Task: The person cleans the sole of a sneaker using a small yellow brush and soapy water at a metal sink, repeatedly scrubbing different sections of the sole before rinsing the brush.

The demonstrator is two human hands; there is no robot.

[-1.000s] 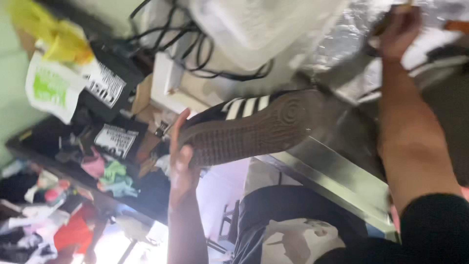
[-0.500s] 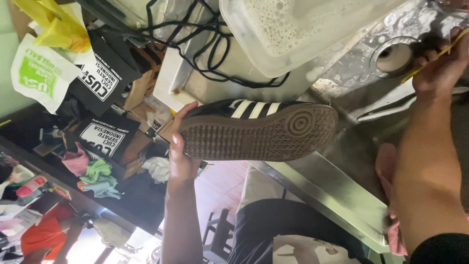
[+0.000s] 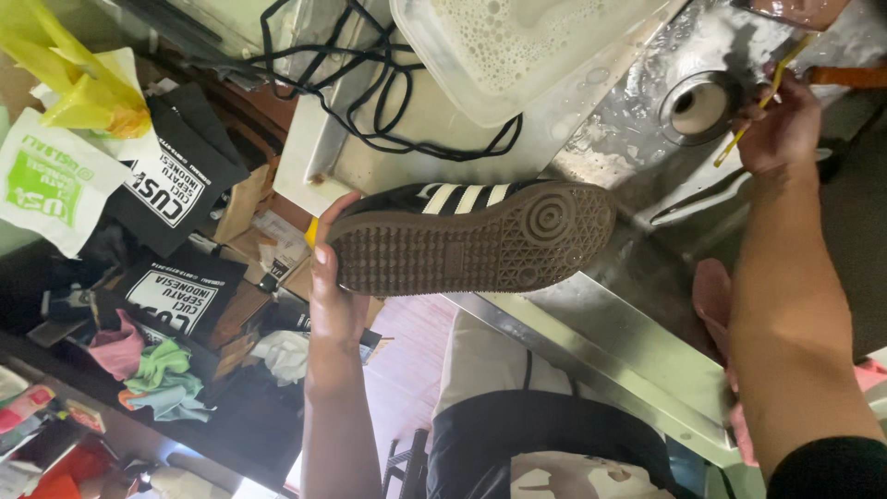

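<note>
My left hand grips the heel of a black shoe with white side stripes. The shoe lies on its side, and its brown patterned sole faces me. It hangs over the edge of a wet steel sink. My right hand is raised over the sink near the drain hole. It is closed on a thin yellow stick-like handle, whose working end I cannot see.
A clear plastic tub of soapy water sits at the back of the sink. Black laces lie on a white tray. At left are a yellow bag, black printed bags and coloured cloths.
The shoe stays in my left hand and has levelled out, sole toward me. My right hand has come down from the top of the view to beside the drain hole.
</note>
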